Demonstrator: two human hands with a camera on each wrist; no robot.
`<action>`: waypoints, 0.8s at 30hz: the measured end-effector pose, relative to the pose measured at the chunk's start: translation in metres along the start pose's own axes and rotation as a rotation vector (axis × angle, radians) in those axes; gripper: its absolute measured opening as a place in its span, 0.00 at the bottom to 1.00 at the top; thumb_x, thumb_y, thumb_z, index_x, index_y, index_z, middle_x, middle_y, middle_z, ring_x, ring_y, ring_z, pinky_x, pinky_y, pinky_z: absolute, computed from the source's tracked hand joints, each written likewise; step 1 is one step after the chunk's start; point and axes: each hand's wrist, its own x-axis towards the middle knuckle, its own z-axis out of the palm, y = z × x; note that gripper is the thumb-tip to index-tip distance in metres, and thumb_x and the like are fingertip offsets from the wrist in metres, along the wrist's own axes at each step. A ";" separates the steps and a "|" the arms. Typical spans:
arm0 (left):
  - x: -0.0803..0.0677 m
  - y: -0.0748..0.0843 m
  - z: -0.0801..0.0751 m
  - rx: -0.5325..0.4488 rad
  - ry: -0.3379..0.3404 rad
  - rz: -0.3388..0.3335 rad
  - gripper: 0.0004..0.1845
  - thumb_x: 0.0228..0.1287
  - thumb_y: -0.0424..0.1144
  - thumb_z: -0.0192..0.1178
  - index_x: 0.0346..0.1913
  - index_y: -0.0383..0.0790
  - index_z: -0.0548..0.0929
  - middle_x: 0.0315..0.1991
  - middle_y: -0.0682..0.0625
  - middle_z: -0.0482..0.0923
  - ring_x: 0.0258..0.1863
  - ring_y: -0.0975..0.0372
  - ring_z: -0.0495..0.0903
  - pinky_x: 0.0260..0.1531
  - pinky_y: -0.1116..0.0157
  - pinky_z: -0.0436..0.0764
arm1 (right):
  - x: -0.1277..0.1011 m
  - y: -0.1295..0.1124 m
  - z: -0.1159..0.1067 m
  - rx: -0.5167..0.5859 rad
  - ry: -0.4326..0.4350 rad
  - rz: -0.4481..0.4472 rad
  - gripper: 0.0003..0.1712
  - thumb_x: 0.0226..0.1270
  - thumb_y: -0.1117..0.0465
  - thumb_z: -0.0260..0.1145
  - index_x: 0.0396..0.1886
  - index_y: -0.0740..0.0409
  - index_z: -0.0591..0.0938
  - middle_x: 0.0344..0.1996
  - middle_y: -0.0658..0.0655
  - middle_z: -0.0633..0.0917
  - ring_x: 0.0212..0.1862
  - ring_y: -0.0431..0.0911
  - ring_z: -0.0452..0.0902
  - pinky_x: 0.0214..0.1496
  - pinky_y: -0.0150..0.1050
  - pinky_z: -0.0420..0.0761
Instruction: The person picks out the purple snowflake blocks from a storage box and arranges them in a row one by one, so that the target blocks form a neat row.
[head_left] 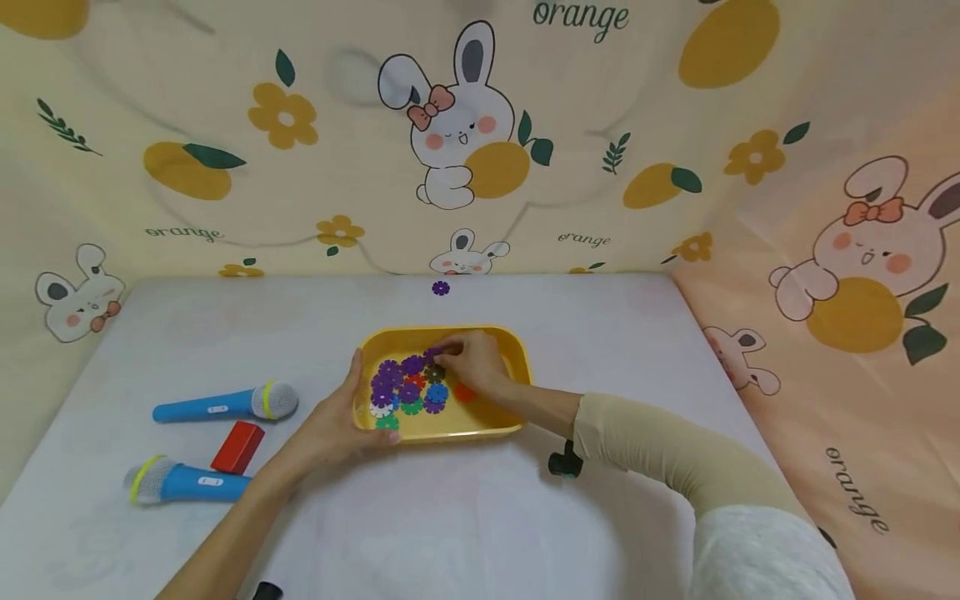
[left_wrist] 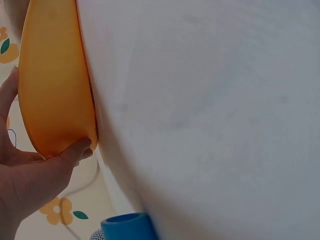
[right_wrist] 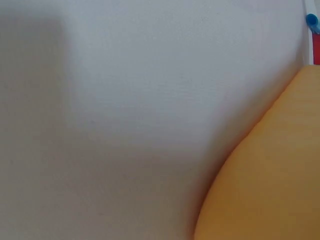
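A yellow tray (head_left: 450, 435) lies on the table, with several flat notched plastic discs inside. Most of the discs (head_left: 390, 373) are purple; others are blue, green, red, white and dark, gathered in the left half. My left hand (head_left: 333, 421) grips the tray's left end. In the left wrist view its thumb and fingers (left_wrist: 75, 151) bend round the tray's orange-looking wall (left_wrist: 57, 80). Over the tray, my right hand (head_left: 474, 362) pinches a purple disc (head_left: 432, 353) between thumb and fingertips. The right wrist view shows the tray's outer wall (right_wrist: 270, 175), not the hand.
Two blue toy microphones lie at the left, one farther back (head_left: 217, 407) and one nearer (head_left: 198, 483), partly behind the left forearm. Between them sits a red block (head_left: 237, 447). A single purple disc (head_left: 440, 288) rests near the table's back edge, before a patterned cloth (head_left: 585, 192).
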 end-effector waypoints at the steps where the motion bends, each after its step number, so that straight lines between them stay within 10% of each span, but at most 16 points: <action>1: 0.000 0.000 0.000 0.001 0.000 -0.003 0.72 0.50 0.56 0.76 0.78 0.51 0.25 0.78 0.34 0.44 0.74 0.35 0.49 0.68 0.38 0.56 | 0.000 0.000 -0.001 0.005 -0.001 -0.008 0.09 0.67 0.61 0.70 0.45 0.54 0.90 0.39 0.51 0.90 0.38 0.40 0.83 0.41 0.30 0.83; 14: 0.001 -0.001 0.000 -0.030 0.012 0.020 0.72 0.49 0.53 0.77 0.79 0.50 0.27 0.79 0.37 0.45 0.75 0.38 0.50 0.70 0.40 0.55 | 0.012 -0.014 -0.040 0.261 -0.091 -0.112 0.16 0.67 0.65 0.68 0.54 0.57 0.86 0.36 0.55 0.90 0.38 0.56 0.87 0.44 0.49 0.86; 24: 0.001 -0.004 0.002 -0.068 0.022 0.024 0.73 0.47 0.52 0.79 0.79 0.52 0.28 0.79 0.39 0.47 0.75 0.40 0.51 0.70 0.41 0.55 | 0.058 -0.005 -0.077 0.215 -0.121 -0.167 0.21 0.65 0.60 0.71 0.57 0.56 0.85 0.38 0.55 0.89 0.44 0.60 0.86 0.49 0.56 0.83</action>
